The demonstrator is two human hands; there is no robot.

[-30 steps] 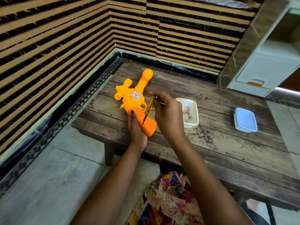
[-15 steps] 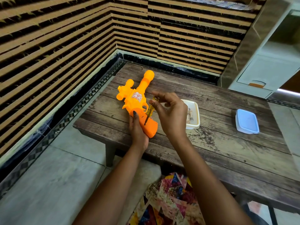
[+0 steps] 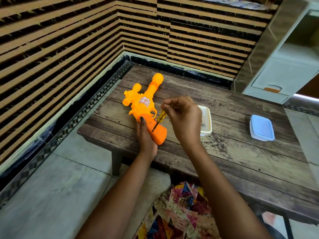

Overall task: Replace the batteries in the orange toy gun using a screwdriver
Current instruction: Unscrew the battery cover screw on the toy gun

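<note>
Orange plastic toy gun [image 3: 144, 104]; translucent yellow screwdriver [image 3: 159, 118] tip on grip.

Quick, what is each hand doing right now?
Left hand: grips the orange toy gun by its handle.
Right hand: pinches the screwdriver, tip against the handle.

I log: toy gun [image 3: 143, 107] flat on table [image 3: 233, 161], toward left end, barrel pointing away from me. Left hand [image 3: 145, 135] grips gun's near end. Right hand [image 3: 184, 118] just right of it, pinching screwdriver [image 3: 159, 119], tip on grip. Tray [image 3: 209, 118] right of gun, partly behind right hand. Lidded box [image 3: 261, 127] farther right, well apart.
</note>
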